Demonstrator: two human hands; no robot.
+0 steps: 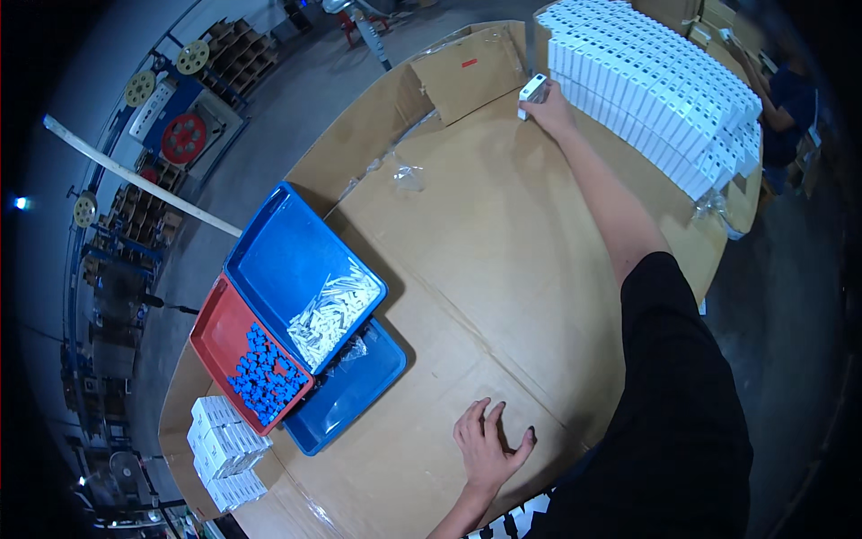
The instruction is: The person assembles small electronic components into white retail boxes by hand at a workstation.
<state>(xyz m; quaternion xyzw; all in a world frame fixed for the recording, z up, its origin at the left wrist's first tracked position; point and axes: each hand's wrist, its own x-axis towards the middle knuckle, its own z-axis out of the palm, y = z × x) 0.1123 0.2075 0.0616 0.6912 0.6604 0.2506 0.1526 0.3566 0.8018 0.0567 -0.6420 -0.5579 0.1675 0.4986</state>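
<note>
My right hand (551,110) reaches to the far side of the cardboard-covered table (503,242). Its fingers grip a small white block-shaped piece (533,92) with dark marks on its top, held upright just left of a large stack of similar white pieces (646,85). Near the table's front edge, my left hand (489,446) rests low over the cardboard. Its fingers are spread and slightly curled, with nothing in them.
At left, a blue tray (278,238) holds white slim parts, a red tray (215,328) blue parts; another blue tray (359,409) lies partly beneath. White pieces (224,440) are stacked nearby. Cardboard walls (471,72) edge the table. Another person (786,112) is at far right.
</note>
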